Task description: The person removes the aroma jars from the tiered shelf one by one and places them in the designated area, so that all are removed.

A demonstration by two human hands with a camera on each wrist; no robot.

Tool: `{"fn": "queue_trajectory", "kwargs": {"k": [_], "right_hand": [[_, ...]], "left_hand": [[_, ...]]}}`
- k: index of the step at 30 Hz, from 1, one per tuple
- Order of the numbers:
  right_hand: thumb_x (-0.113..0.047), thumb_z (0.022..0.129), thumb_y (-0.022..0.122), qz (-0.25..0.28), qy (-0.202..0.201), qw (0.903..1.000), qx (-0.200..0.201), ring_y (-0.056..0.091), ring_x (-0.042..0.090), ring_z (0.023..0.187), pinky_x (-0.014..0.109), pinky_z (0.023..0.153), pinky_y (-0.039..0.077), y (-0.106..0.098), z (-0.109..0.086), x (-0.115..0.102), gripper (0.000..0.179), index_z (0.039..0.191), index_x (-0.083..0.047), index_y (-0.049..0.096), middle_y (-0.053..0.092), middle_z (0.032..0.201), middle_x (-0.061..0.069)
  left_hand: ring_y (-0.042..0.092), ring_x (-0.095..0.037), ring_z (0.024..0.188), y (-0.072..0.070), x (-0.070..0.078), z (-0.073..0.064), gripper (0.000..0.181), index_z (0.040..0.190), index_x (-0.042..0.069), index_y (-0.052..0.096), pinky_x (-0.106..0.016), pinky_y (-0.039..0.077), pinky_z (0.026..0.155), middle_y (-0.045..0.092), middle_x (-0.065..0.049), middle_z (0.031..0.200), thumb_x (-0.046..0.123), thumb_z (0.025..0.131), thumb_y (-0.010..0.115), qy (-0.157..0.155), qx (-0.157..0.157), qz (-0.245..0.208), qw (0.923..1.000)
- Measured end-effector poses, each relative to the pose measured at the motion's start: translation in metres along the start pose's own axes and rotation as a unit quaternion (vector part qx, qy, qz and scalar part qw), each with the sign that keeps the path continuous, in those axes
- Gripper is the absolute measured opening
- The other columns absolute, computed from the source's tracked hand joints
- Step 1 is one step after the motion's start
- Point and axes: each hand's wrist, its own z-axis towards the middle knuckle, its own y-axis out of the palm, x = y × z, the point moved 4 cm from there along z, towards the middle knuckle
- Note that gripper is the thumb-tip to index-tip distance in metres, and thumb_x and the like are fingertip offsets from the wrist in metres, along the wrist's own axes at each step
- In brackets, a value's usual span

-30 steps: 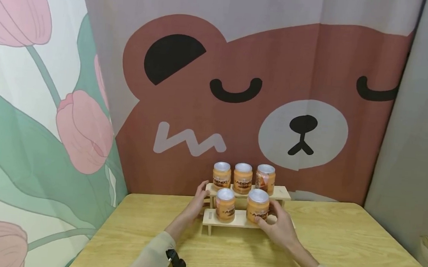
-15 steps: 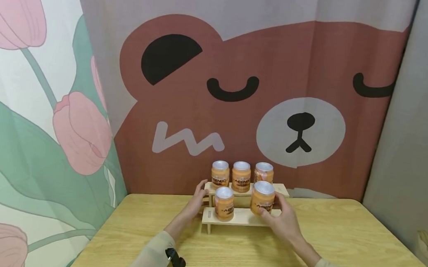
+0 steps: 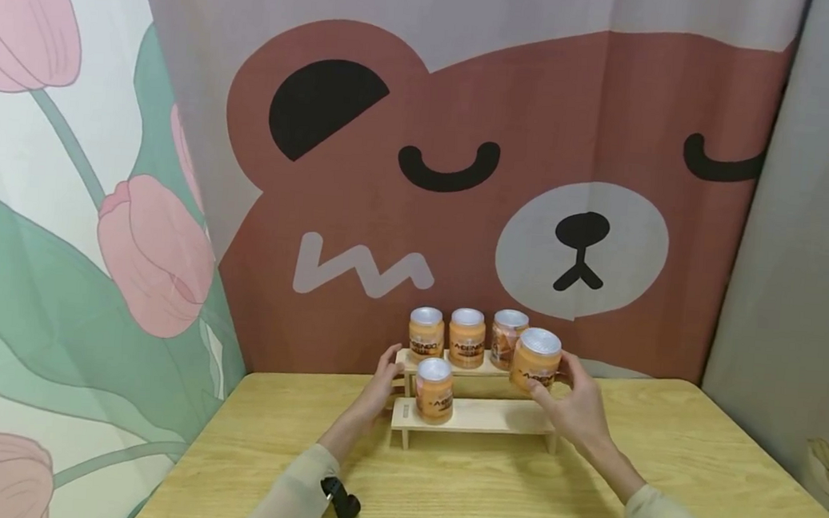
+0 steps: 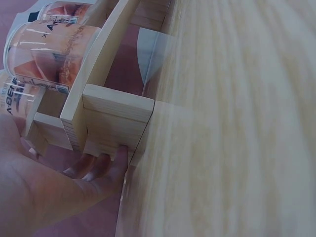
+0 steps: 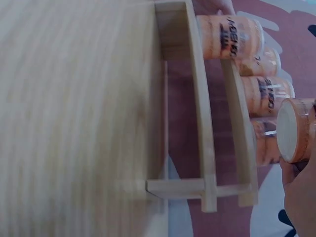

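Note:
In the head view my right hand [image 3: 583, 406] holds an orange can [image 3: 537, 365] with a silver lid, thumb in front and fingers round its far side. The can hangs above the right end of a two-step wooden stand [image 3: 497, 416]; its pale base [image 5: 287, 131] shows in the right wrist view. My left hand [image 3: 379, 385] touches the stand's left end, its fingertips [image 4: 120, 155] against the side panel in the left wrist view. One similar can [image 3: 435, 393] stands on the left of the lower step. Three cans, the middle one [image 3: 466, 340] among them, line the upper step.
The stand sits on a wood-grain table [image 3: 470, 500] near its back edge. A curtain [image 3: 352, 327] printed with a bear hangs behind, and a tulip-print curtain [image 3: 33, 345] is on the left. Something pale like a plant pot [image 3: 828, 480] is at the far right.
My right hand has lifted its can off the lower step and carried it up and to the right. The left hand stays at the stand's left end.

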Motion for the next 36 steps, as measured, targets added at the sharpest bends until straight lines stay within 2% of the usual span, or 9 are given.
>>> {"fn": "queue_trajectory", "kwargs": {"k": [3, 5, 15, 21, 26, 33, 36], "right_hand": [[-0.011, 0.087, 0.081, 0.001, -0.012, 0.9999, 0.01, 0.063, 0.031, 0.102, 0.023, 0.082, 0.047, -0.008, 0.003, 0.001, 0.059, 0.137, 0.003, 0.053, 0.066, 0.116, 0.018], [-0.012, 0.087, 0.081, -0.003, -0.013, 0.9998, 0.015, 0.063, 0.031, 0.102, 0.021, 0.081, 0.046, -0.013, 0.005, 0.003, 0.06, 0.137, 0.004, 0.053, 0.066, 0.116, 0.018], [-0.02, 0.091, 0.078, -0.02, 0.015, 0.9993, 0.026, 0.059, 0.027, 0.101, 0.023, 0.079, 0.046, -0.03, 0.012, 0.014, 0.061, 0.141, 0.003, 0.051, 0.065, 0.117, 0.018], [-0.022, 0.092, 0.077, -0.023, 0.024, 0.9994, 0.012, 0.06, 0.03, 0.103, 0.024, 0.08, 0.047, -0.031, 0.01, 0.019, 0.062, 0.141, 0.004, 0.05, 0.064, 0.118, 0.02], [-0.019, 0.092, 0.077, -0.018, 0.027, 0.9992, 0.021, 0.059, 0.028, 0.104, 0.018, 0.081, 0.046, -0.032, 0.01, 0.023, 0.06, 0.14, 0.005, 0.05, 0.064, 0.118, 0.02], [-0.02, 0.092, 0.077, -0.012, 0.036, 0.9992, 0.013, 0.059, 0.032, 0.107, 0.025, 0.084, 0.05, -0.031, 0.01, 0.026, 0.061, 0.14, 0.006, 0.049, 0.063, 0.121, 0.022], [-0.022, 0.093, 0.077, -0.01, 0.035, 0.9993, 0.01, 0.06, 0.034, 0.108, 0.019, 0.083, 0.047, -0.03, 0.011, 0.026, 0.061, 0.14, 0.006, 0.05, 0.062, 0.121, 0.022]], "left_hand": [[0.017, -0.042, 0.148, 0.0, 0.0, 0.001, 0.061, 0.163, 0.023, 0.018, -0.061, 0.018, 0.115, 0.01, -0.018, 0.166, 0.037, 0.107, 0.038, -0.003, -0.002, -0.001, 1.0], [0.016, -0.043, 0.148, 0.0, 0.0, 0.0, 0.062, 0.163, 0.023, 0.018, -0.062, 0.017, 0.115, 0.01, -0.019, 0.166, 0.038, 0.107, 0.039, -0.004, -0.002, 0.002, 1.0], [0.014, -0.045, 0.148, -0.001, 0.001, -0.002, 0.064, 0.163, 0.025, 0.018, -0.064, 0.015, 0.115, 0.009, -0.02, 0.166, 0.039, 0.106, 0.041, -0.008, -0.001, 0.009, 0.9999], [0.014, -0.045, 0.148, 0.0, 0.002, -0.002, 0.064, 0.163, 0.024, 0.017, -0.064, 0.016, 0.115, 0.008, -0.021, 0.166, 0.039, 0.106, 0.04, -0.006, -0.003, 0.006, 1.0], [0.013, -0.044, 0.149, 0.001, 0.003, -0.003, 0.064, 0.164, 0.024, 0.016, -0.063, 0.015, 0.115, 0.007, -0.019, 0.167, 0.04, 0.106, 0.039, -0.008, -0.004, 0.012, 0.9999], [0.013, -0.043, 0.149, 0.0, 0.002, -0.002, 0.063, 0.164, 0.025, 0.016, -0.062, 0.015, 0.116, 0.007, -0.018, 0.167, 0.04, 0.106, 0.038, -0.007, -0.004, 0.012, 0.9999], [0.013, -0.042, 0.149, 0.0, 0.001, -0.002, 0.063, 0.164, 0.027, 0.017, -0.062, 0.016, 0.116, 0.007, -0.017, 0.167, 0.041, 0.106, 0.039, -0.009, -0.002, 0.011, 0.9999]]}}
